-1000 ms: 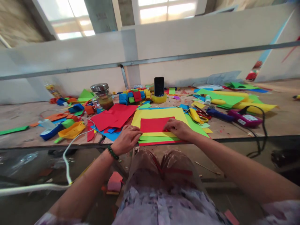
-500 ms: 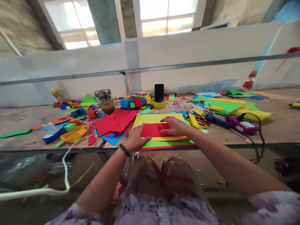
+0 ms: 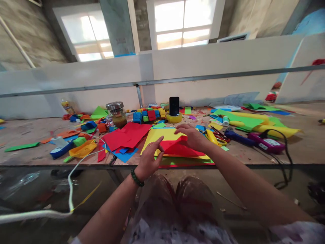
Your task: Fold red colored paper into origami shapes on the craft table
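Note:
A red paper sheet (image 3: 175, 148) lies over a yellow sheet (image 3: 158, 134) at the table's front edge, with green and red sheets showing beneath. My right hand (image 3: 191, 136) is closed on the far side of the red sheet, whose edge rises toward the fingers; its thumb is hidden. At the sheet's left end is my left hand (image 3: 149, 158), fingers and thumb apart, holding nothing. A dark green beaded bracelet (image 3: 137, 178) circles the left wrist. Left of the stack, more red paper (image 3: 128, 135) covers part of a blue sheet (image 3: 127, 156).
Behind the stack, a phone (image 3: 174, 106) stands on a yellow tape roll (image 3: 174, 118). Colored paper cubes (image 3: 151, 115) and a lidded glass jar (image 3: 118, 117) are nearby. To the right lie yellow-handled scissors (image 3: 212, 137) and a purple corded tool (image 3: 267, 143). A white cable (image 3: 71, 189) crosses the left side.
The red sheet has gone from lying flat to lifted on its far right side under my right hand. My left hand has come off it with fingers spread. The camera view has tilted up slightly.

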Demonstrator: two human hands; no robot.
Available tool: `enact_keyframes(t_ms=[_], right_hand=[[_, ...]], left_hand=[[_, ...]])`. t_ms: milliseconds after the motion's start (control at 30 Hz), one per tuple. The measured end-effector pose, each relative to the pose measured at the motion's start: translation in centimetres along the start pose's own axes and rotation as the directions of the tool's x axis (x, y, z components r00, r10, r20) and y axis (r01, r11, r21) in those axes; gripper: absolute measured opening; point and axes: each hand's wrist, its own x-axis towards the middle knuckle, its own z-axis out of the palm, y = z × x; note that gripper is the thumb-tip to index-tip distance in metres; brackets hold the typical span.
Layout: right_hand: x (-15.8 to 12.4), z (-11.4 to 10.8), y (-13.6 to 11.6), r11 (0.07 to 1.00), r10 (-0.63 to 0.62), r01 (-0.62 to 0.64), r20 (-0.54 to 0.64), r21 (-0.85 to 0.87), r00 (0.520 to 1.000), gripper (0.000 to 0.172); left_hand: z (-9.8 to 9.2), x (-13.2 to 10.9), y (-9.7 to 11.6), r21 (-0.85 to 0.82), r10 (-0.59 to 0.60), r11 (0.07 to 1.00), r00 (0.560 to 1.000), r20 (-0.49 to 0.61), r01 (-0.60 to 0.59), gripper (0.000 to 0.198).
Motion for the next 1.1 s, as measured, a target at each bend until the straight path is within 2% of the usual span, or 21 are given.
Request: enact_keyframes(t_ms=[33,67,167,200,300,333,433,500,600,667,767,867,933,1000,1100], right_hand=[[0.0,-0.8,-0.4,0.999,-0.052,0.051,-0.041,-0.013,0.998,0.015],[-0.2,-1.6,-0.9,0.996,-0.088,0.085,-0.072,-0.032,0.994,0.010],[-1.4,-3.7,-2.8,0.992,-0.124,0.116,-0.186,-0.054,0.975,0.024],[-2.2,-4.1,-3.4,0.993,-0.120,0.114,-0.209,-0.040,0.971,0.026],[-4.9,-4.1,-3.9,0.995,-0.092,0.077,-0.262,-0.069,0.961,0.030],[-5.9,-3.7,-3.6,0.994,-0.080,0.056,-0.275,-0.092,0.958,0.029],[-8.5,-1.9,-2.1,0.991,-0.037,-0.003,-0.291,-0.135,0.956,0.023],[-9.6,-0.8,-0.9,0.994,0.006,-0.034,-0.253,-0.105,0.967,0.021],[-10.5,0.3,0.2,0.997,0.081,-0.080,-0.191,0.008,0.978,0.015],[-10.7,0.6,0.5,0.988,0.125,-0.109,-0.146,0.111,0.981,0.011],[-10.6,0.6,0.5,0.959,0.184,-0.163,-0.073,0.233,0.980,0.014],[-10.6,0.3,0.6,0.964,0.141,-0.127,-0.046,0.233,0.989,0.021],[-10.7,0.0,0.8,0.973,0.082,-0.074,-0.029,0.217,0.996,0.023],[-10.9,-0.2,1.2,0.969,0.084,-0.081,-0.002,0.235,0.996,0.023],[-10.8,-0.2,1.6,0.930,0.241,-0.240,0.031,0.280,0.970,0.024]], left_hand=[[-0.2,-0.1,0.7,0.018,0.061,0.998,0.998,-0.035,-0.060,0.060],[-0.6,0.0,1.3,0.037,0.104,0.994,0.993,-0.060,-0.102,0.064],[-2.2,0.4,2.5,0.168,0.167,0.974,0.984,-0.064,-0.154,0.081],[-2.9,0.6,2.7,0.241,0.182,0.956,0.982,-0.051,-0.165,0.076],[-4.6,0.7,2.7,0.440,0.232,0.876,0.972,-0.028,-0.196,0.032],[-4.9,0.5,2.7,0.478,0.247,0.854,0.969,-0.023,-0.206,0.024],[-4.7,-0.5,2.4,0.501,0.280,0.828,0.960,0.019,-0.251,0.020],[-4.1,-1.2,2.0,0.424,0.264,0.861,0.960,0.096,-0.280,0.017],[-3.2,-1.5,1.4,0.231,0.121,0.956,0.962,0.246,-0.180,0.017],[-2.7,-1.2,1.0,0.155,0.006,0.986,0.941,0.338,-0.062,0.028],[-2.3,0.0,0.5,0.136,-0.070,0.991,0.894,0.442,0.010,0.048],[-2.2,1.0,0.0,0.158,-0.088,0.987,0.853,0.514,0.007,0.047],[-2.3,1.4,-0.3,0.170,-0.109,0.985,0.840,0.531,0.021,0.042],[-2.3,1.4,-0.6,0.142,-0.133,0.987,0.850,0.509,0.070,0.033],[-1.8,1.1,-0.9,0.005,-0.208,0.974,0.878,0.431,0.228,0.024]])
